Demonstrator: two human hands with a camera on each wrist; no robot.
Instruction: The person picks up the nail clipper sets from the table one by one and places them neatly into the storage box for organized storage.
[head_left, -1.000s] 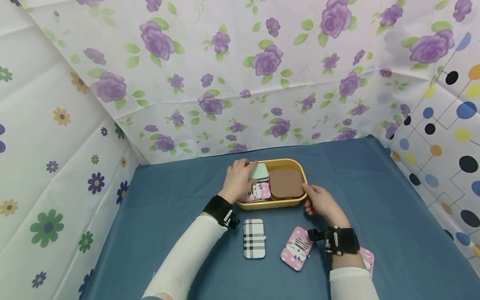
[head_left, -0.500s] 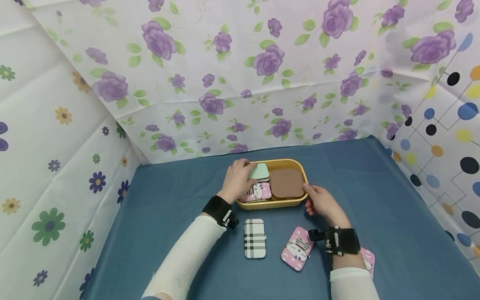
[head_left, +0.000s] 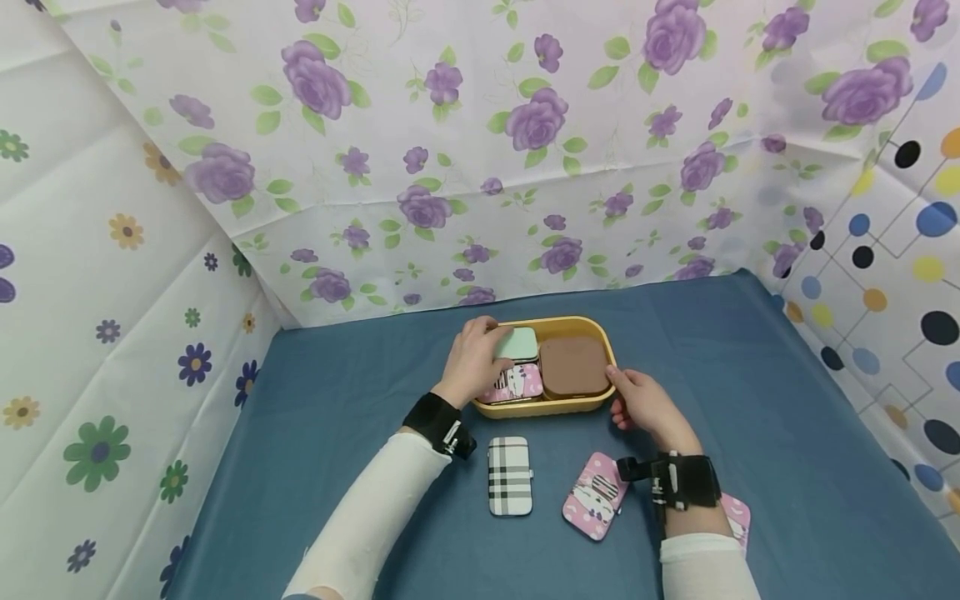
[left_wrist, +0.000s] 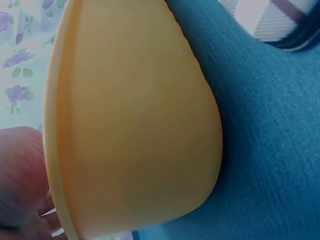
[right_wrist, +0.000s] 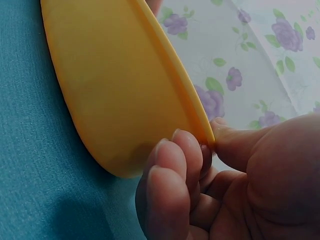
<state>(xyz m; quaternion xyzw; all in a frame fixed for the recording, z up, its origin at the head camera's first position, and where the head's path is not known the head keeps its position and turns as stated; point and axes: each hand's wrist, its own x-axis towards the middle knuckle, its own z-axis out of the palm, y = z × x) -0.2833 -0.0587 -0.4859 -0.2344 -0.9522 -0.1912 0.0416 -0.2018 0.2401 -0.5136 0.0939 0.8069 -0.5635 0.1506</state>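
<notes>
A yellow oblong box [head_left: 543,409] stands on the blue cloth. Over its left end, my left hand [head_left: 468,358] grips a mint green case [head_left: 520,342] between thumb and fingers. Just below that, a pink case with a cartoon print [head_left: 517,383] lies in the box, partly under my thumb. A brown square with rounded corners [head_left: 575,367] takes up the right half. My right hand [head_left: 645,404] pinches the box's right rim. In the right wrist view, the thumb [right_wrist: 232,145] lies on one side of the rim and curled fingers on the other.
In front of the box lie a black-and-white plaid case [head_left: 510,476] and a pink cartoon case [head_left: 595,497]. Another pink case [head_left: 738,521] shows partly behind the right forearm. Patterned cloth walls [head_left: 480,167] rise at the back and sides.
The mint green case has settled very slightly under my left hand. Both hands otherwise keep their places at the box.
</notes>
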